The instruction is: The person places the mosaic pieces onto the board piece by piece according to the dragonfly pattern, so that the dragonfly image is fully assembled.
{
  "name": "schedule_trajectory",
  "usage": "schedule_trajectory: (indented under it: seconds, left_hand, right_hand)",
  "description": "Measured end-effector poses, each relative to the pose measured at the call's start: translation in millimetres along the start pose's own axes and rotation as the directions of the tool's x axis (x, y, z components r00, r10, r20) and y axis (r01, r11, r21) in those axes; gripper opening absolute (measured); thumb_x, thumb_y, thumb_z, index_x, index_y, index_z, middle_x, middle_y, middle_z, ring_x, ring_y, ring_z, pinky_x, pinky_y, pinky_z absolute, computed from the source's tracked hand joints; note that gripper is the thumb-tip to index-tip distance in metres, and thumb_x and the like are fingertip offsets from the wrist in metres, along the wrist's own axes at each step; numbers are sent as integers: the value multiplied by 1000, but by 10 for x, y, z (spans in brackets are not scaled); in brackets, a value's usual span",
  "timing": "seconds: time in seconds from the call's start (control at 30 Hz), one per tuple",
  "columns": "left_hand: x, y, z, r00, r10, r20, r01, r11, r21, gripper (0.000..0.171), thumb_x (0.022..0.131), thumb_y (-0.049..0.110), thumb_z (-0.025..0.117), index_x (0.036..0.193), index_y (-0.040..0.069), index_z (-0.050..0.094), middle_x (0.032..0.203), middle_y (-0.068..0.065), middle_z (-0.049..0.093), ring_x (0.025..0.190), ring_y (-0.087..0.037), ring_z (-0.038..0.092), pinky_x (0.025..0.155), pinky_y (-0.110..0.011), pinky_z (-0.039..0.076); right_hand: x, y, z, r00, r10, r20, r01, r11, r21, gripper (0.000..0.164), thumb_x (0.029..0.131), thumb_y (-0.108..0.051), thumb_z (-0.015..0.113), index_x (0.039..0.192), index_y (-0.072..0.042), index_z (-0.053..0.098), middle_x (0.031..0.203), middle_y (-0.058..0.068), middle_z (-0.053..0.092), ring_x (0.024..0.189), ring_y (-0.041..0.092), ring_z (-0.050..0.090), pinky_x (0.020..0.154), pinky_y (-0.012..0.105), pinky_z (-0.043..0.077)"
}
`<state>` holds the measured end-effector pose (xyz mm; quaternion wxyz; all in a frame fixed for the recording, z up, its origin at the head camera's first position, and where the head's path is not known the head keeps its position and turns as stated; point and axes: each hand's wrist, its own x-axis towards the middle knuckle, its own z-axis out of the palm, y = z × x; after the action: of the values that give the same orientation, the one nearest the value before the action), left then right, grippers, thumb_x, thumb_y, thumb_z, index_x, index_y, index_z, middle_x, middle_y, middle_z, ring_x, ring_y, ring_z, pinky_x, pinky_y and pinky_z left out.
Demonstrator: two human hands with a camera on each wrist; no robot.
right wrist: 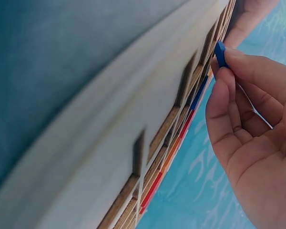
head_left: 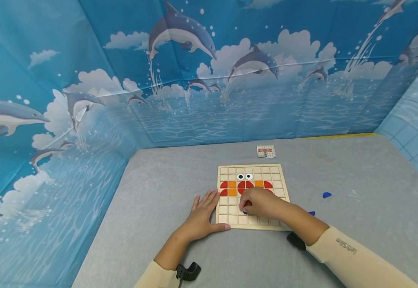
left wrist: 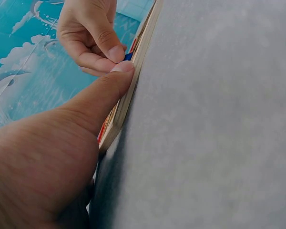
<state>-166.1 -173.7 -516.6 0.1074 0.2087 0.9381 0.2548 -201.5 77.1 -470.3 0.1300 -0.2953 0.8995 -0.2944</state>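
Observation:
A wooden grid board [head_left: 234, 219] lies on the grey table, with red curved pieces [head_left: 241, 187], orange square pieces [head_left: 232, 192] and two round eye pieces [head_left: 245, 177] set in its cells. My left hand [head_left: 202, 218] rests along the board's left side, fingers spread, thumb at the near edge. Above the lower middle cells my right hand [head_left: 263, 202] pinches a small blue piece [right wrist: 220, 54] between thumb and fingers. Another blue piece [right wrist: 199, 93] sits in the board in the right wrist view. My right hand and forearm cover part of the board in the head view.
A small pattern card [head_left: 266, 151] lies behind the board. On the table to the right are a loose blue half-round piece [head_left: 327, 195] and another blue piece [head_left: 312, 213], partly hidden by the right forearm. A dolphin-print curtain [head_left: 209, 108] hangs behind the table.

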Motion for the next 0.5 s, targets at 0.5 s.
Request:
schedule_trajectory:
  seconds: [0.5]
  left_hand:
    - [10, -9, 12, 1000, -1, 1, 1, 1000, 13, 109, 83, 67, 71, 164, 17, 18, 172, 6, 12, 160, -19, 7, 128, -55, -2]
  right_hand:
    - [-16, 28, 22, 995, -94, -30, 90, 989, -118, 11, 87, -8, 78, 80, -17, 77, 77, -8, 54, 70, 4, 46, 65, 19, 45]
